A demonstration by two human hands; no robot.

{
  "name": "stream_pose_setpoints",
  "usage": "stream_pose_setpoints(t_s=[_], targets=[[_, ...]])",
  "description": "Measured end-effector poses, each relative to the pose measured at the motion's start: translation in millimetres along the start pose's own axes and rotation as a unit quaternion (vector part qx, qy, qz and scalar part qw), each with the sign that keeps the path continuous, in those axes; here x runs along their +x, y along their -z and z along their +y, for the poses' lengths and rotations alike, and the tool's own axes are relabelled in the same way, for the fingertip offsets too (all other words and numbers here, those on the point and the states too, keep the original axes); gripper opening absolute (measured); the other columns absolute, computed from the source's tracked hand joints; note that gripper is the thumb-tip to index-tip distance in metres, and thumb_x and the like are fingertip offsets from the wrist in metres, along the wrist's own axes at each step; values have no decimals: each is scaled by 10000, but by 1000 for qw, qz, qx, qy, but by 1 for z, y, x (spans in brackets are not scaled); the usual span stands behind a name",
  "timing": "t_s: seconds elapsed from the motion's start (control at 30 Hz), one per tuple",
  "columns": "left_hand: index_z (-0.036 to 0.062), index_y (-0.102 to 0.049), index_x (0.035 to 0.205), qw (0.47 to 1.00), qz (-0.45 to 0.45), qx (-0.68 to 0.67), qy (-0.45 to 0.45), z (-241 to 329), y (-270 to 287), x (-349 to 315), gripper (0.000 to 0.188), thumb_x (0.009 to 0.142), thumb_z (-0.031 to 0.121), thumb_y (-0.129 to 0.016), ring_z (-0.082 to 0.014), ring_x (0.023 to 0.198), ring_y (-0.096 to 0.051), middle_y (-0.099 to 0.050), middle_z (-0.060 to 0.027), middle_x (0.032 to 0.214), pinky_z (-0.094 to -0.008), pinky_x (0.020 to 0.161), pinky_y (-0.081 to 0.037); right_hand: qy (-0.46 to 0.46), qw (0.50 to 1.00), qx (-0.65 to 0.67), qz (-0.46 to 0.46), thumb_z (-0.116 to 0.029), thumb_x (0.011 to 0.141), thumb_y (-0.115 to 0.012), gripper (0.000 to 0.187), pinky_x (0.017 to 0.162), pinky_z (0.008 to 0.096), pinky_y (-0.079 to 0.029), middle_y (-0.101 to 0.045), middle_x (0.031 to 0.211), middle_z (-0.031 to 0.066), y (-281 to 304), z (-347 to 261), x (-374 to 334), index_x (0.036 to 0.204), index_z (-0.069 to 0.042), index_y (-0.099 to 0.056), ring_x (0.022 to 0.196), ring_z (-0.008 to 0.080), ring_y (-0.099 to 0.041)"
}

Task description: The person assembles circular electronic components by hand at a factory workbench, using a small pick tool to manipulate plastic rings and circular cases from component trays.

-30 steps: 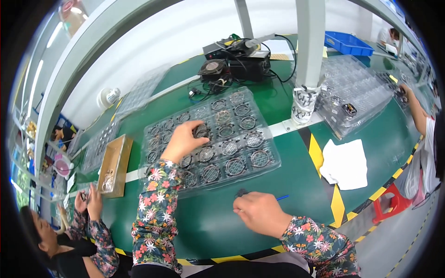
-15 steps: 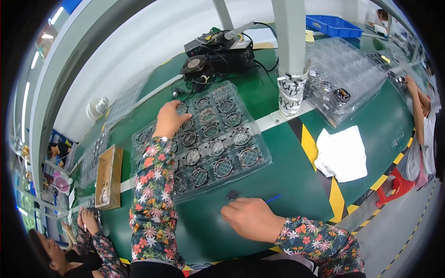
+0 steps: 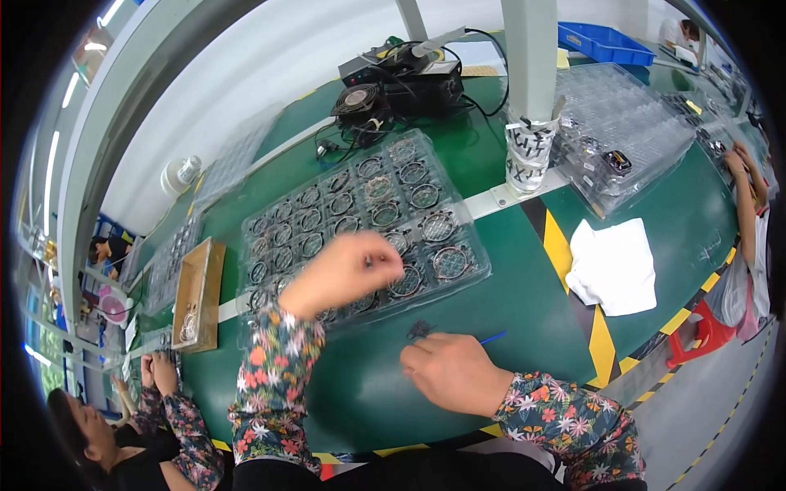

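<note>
A clear plastic tray (image 3: 479,263) holds rows of round, dark-rimmed, watch-like frames (image 3: 438,227). My left hand (image 3: 348,272) hovers over the tray's near part, smeared by motion, thumb and fingers pinched together; a small dark spot shows at the fingertips, too small to name. On the green bench before the tray, my right hand (image 3: 454,372) is closed, its fingertips curled down out of sight. A thin blue stick (image 3: 493,336) juts out behind that hand; I cannot tell whether the hand grips it. Small black bits (image 3: 420,329) lie in a little heap beyond its fingers.
A wooden box (image 3: 199,299) stands left of the tray. White cloth (image 3: 612,266) lies at right, near a metal post (image 3: 530,82) and stacked clear trays (image 3: 626,123). Behind are a small fan (image 3: 357,100) and cables. A co-worker's hands (image 3: 160,372) work at left.
My left hand has come back from the tray's far part toward me and to the right, its fingers now pinched. My right hand stays by the black bits. The view has shifted slightly.
</note>
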State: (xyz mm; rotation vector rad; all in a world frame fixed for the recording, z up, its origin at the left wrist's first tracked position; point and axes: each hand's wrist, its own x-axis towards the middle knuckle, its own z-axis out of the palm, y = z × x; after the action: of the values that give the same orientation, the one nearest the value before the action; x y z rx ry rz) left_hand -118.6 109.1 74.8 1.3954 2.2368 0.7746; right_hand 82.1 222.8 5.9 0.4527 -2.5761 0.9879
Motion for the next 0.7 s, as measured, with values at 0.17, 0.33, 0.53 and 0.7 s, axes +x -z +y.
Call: stream_pose_setpoints(t_s=[0.17,0.33,0.53,0.7], targets=[[16,-636,1095,981,43,162,-100,7,-37,-35,350,807,183,-744,-301,915,-600,-641,-113,946,-389,800,-494,11,1000,9,-1,-119,801,-661,121,644,388,-497,-599,740,72,-4,-6,6,817,-71,-551,723,269,-615],[12,-631,960,993,-33,114,-9,5,-28,-19,262,788,165,-754,-276,832,-590,-601,-97,804,-372,752,-483,5,1000,10,3,-100,796,-669,117,653,396,-499,-606,747,71,-6,-2,4,827,-70,-560,735,276,-620],[18,-656,867,995,-93,12,40,6,-6,-18,187,802,164,-753,-198,759,-598,-627,-79,808,-344,658,-473,1,1000,24,11,-99,798,-671,111,655,397,-500,-611,750,73,-4,-2,4,823,-68,-568,738,279,-619],[20,-661,848,996,-17,79,-44,5,-16,-28,104,807,95,-721,-261,783,-606,-645,-101,832,-355,715,-484,12,1000,15,-9,-114,785,-681,128,656,384,-521,-616,745,95,1,-5,4,819,-45,-579,742,276,-630]])
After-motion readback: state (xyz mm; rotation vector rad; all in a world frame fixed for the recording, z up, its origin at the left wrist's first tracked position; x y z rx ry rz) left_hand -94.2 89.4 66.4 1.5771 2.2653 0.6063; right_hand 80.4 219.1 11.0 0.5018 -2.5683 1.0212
